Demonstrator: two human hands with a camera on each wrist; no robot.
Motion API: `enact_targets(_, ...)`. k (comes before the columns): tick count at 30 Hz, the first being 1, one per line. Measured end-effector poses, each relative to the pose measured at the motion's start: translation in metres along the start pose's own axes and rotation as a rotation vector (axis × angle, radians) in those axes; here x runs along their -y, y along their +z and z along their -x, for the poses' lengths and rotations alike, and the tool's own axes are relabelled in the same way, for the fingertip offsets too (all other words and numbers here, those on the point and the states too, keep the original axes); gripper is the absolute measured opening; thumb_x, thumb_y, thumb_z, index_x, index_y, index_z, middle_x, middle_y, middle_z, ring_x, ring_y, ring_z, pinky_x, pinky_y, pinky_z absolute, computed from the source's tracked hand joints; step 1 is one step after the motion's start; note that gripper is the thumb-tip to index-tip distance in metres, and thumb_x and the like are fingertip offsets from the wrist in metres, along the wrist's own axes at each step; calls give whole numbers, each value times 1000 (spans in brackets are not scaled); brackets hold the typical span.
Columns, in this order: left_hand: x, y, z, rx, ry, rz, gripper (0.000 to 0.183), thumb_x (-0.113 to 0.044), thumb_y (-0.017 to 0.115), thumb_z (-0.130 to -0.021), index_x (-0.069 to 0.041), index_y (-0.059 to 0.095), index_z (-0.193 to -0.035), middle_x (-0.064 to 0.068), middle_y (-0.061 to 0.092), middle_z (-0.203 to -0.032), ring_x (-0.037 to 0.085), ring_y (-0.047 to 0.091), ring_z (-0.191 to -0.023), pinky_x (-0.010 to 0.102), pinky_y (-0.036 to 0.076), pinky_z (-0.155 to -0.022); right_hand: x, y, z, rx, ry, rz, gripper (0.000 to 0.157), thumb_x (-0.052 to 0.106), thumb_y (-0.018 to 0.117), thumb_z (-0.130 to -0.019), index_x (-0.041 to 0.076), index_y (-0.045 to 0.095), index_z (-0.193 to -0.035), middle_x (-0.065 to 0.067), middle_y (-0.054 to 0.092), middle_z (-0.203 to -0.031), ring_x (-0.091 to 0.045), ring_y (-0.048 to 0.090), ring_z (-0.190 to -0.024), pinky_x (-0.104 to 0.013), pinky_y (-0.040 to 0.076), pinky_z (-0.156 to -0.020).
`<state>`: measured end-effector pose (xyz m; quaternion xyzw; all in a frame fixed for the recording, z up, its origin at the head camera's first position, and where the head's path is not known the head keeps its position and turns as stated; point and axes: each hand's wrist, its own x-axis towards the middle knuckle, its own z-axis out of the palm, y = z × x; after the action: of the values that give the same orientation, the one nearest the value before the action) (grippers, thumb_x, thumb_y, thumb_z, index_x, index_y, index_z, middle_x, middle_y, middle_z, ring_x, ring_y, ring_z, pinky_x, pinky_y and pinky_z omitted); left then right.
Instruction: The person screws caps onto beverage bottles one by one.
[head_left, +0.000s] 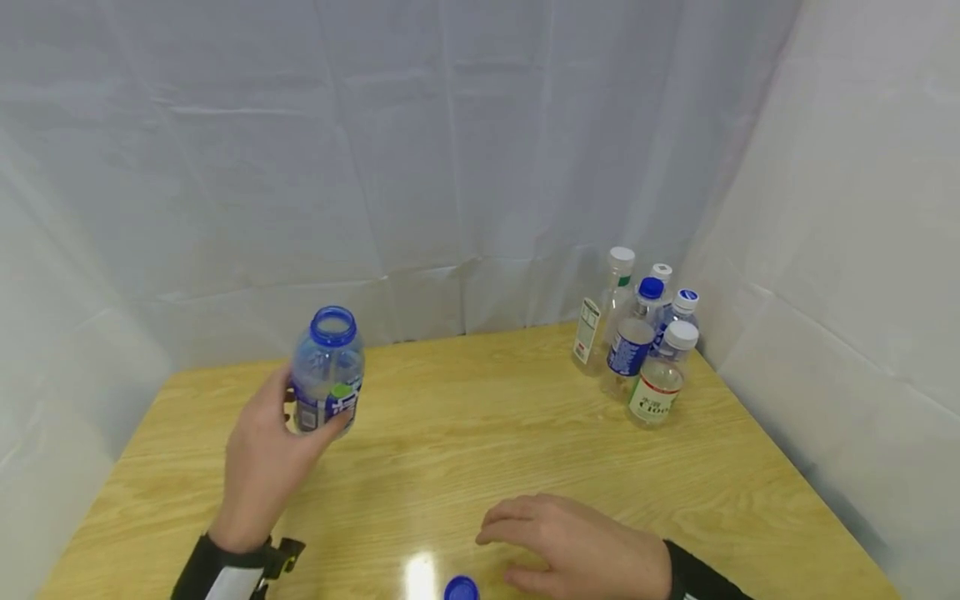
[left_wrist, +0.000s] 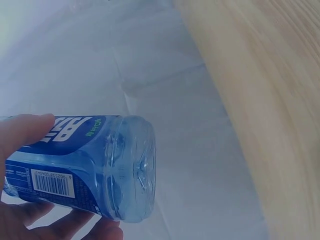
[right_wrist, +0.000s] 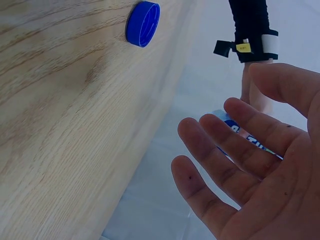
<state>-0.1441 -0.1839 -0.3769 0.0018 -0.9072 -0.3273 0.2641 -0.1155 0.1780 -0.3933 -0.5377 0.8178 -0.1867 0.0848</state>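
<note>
My left hand grips a blue clear plastic bottle round its labelled body. The bottle stands upright with its mouth uncapped, and its base shows clear of the hand in the left wrist view, where the barcode on the label faces the camera. Low in the head view, my right hand hovers over the table, fingers spread loosely and holding nothing. Just left of it a blue bottle cap lies on the wood; the right wrist view shows the same cap with its hollow inside partly visible.
Several capped bottles stand grouped at the table's back right, among them one with a blue cap and a short one with a green-and-white label. White sheeting hangs behind and beside the wooden table.
</note>
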Motion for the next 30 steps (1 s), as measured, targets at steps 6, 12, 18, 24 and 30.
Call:
enact_targets(6, -16, -5, 10, -24, 83, -15, 83, -39, 90, -74, -8, 55, -142, 14, 69, -119, 33, 66, -100, 58, 53, -78, 1, 1, -2, -3, -17, 16, 33, 33, 56, -105, 19, 62, -135, 9, 63, -132, -5, 58, -122, -25, 51, -100)
enact_targets(12, -28, -8, 20, -37, 138, -40, 81, -37, 92, -71, -8, 57, -138, 12, 69, -115, 30, 65, -98, 56, 53, -77, 1, 0, -4, 34, 1, -7, 33, 33, 58, -104, 21, 62, -135, 10, 62, -133, -4, 58, -122, -25, 51, -99)
enact_targets(18, -39, -13, 32, -42, 190, -71, 84, -36, 94, -65, -9, 58, -136, 10, 68, -114, 27, 64, -98, 53, 53, -76, 2, -1, -6, 67, 18, -44, 34, 33, 57, -104, 22, 62, -136, 11, 62, -133, -3, 58, -122, -24, 52, -98)
enact_targets(24, -44, -15, 43, -46, 256, -93, 87, -39, 95, -60, -11, 60, -135, 7, 68, -111, 25, 64, -98, 52, 54, -77, 3, 0, -8, 56, 1, -37, 33, 34, 57, -104, 21, 62, -134, 11, 62, -132, -2, 58, -121, -23, 51, -98)
enact_targets(30, -48, -14, 53, -37, 282, -102, 89, -38, 94, -57, -12, 60, -135, 10, 68, -116, 29, 65, -103, 54, 57, -76, 3, 3, -11, 69, 22, -62, 32, 32, 59, -104, 21, 63, -134, 12, 63, -132, -2, 58, -121, -24, 51, -98)
